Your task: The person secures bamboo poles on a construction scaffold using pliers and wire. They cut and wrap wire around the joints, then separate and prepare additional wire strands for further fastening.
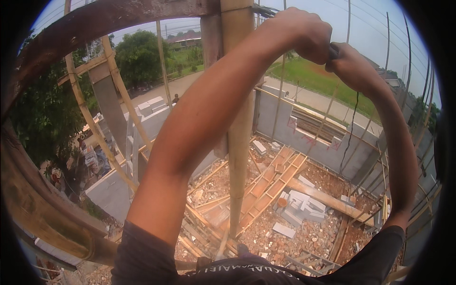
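Observation:
Both my arms are raised in front of me. My left hand (pixel 311 37) is closed in a fist beside the top of an upright bamboo pole (pixel 237 95). Dark cord (pixel 267 10) runs from the pole toward that fist. Close by on the right, my right hand (pixel 350 69) is closed too, and a short dark length of the cord shows between the two fists. Below the right hand, a thin loose end (pixel 352 128) dangles. What lies inside the fingers is hidden.
A brown timber beam (pixel 128 21) crosses the upper left, against the pole. Far below, rubble ground (pixel 261 228) holds wooden ladder-like frames (pixel 270 185), a plank (pixel 332 202) and grey blocks (pixel 304 206). Grey block walls (pixel 313 123) and thin poles surround it. A thick bamboo (pixel 52 223) lies at lower left.

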### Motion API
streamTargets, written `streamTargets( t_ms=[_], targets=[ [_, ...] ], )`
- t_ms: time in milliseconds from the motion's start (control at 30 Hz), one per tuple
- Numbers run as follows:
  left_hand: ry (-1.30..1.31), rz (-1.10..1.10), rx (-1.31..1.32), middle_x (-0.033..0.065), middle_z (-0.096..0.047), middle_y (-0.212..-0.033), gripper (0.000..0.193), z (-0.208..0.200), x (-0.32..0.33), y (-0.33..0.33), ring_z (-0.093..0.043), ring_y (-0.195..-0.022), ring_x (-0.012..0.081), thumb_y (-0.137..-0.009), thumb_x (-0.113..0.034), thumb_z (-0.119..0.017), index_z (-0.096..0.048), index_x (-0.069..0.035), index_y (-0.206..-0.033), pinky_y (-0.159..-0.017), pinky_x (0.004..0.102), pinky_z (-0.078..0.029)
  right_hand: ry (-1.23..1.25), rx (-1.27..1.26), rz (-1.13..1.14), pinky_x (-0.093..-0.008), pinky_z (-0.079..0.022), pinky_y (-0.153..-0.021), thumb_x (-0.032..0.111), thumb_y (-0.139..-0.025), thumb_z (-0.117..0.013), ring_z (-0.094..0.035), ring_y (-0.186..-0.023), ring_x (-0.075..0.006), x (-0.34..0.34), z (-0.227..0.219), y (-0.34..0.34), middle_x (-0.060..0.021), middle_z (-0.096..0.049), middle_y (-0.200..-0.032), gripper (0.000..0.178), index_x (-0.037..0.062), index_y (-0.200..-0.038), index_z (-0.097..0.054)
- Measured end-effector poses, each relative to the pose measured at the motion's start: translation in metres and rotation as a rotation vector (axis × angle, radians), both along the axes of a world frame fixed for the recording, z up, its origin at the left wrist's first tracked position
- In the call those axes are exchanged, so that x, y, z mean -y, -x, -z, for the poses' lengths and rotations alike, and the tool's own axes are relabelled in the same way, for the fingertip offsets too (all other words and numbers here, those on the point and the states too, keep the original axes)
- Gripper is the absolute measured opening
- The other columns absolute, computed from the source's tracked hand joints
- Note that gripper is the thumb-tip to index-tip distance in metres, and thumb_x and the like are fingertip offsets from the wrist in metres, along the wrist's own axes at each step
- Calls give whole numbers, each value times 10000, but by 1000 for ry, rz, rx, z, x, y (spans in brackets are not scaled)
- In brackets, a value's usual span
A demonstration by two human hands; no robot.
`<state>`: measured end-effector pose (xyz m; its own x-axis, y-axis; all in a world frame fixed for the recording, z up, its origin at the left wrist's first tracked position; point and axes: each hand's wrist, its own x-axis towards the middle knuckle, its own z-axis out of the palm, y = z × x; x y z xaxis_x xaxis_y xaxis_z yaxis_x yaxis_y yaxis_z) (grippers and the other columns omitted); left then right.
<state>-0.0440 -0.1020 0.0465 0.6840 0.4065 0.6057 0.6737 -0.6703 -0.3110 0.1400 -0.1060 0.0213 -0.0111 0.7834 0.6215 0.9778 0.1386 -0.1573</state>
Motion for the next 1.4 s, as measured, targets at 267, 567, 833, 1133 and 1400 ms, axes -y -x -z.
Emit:
streamTargets(
  t_ms=[267,567,833,1133,1400],
  targets=[
    [-558,468,257,123,-661,-928,374,29,-79,-16,-612,-984,314,-747,-246,-689,-652,-64,-1072,-954,438,-430,72,-485,-317,-254,-360,-550,601,-867,-623,-469,-606,-112,23,-4,-13,-25,-525,-708,657,-33,-1041,-628],
    [-559,673,1048,137,-607,-895,449,83,-70,-20,-544,-1026,341,-775,-170,-656,-526,23,-1158,-983,444,-397,-269,-52,-395,-243,-323,-567,478,-955,-572,-416,-612,-74,-4,-30,-51,18,-474,-682,512,-18,-1036,-671],
    [1024,1218,1454,113,-631,-919,235,72,-69,-29,-628,-893,243,-1002,-215,-477,-563,3,-1030,-783,415,-525,-266,87,-223,-351,-472,-915,284,-962,-580,-626,-1001,-225,24,-44,-27,-154,-698,-1076,352,-4,-1144,-672],
    [1348,1581,1260,97,-619,-941,270,71,-66,-39,-627,-945,246,-1038,-245,-400,-573,-37,-1044,-836,411,-521,-378,357,-86,-324,-451,-805,342,-967,-594,-565,-798,-168,45,-51,-48,-104,-654,-858,388,-29,-1055,-669],
    [1358,1537,1368,137,-586,-1037,252,57,-72,-47,-607,-963,266,-1019,-210,-415,-556,-10,-1079,-862,425,-542,-387,312,-192,-311,-442,-806,341,-973,-592,-550,-810,-141,32,-54,-59,-68,-643,-838,392,-26,-1076,-684]
  ],
)
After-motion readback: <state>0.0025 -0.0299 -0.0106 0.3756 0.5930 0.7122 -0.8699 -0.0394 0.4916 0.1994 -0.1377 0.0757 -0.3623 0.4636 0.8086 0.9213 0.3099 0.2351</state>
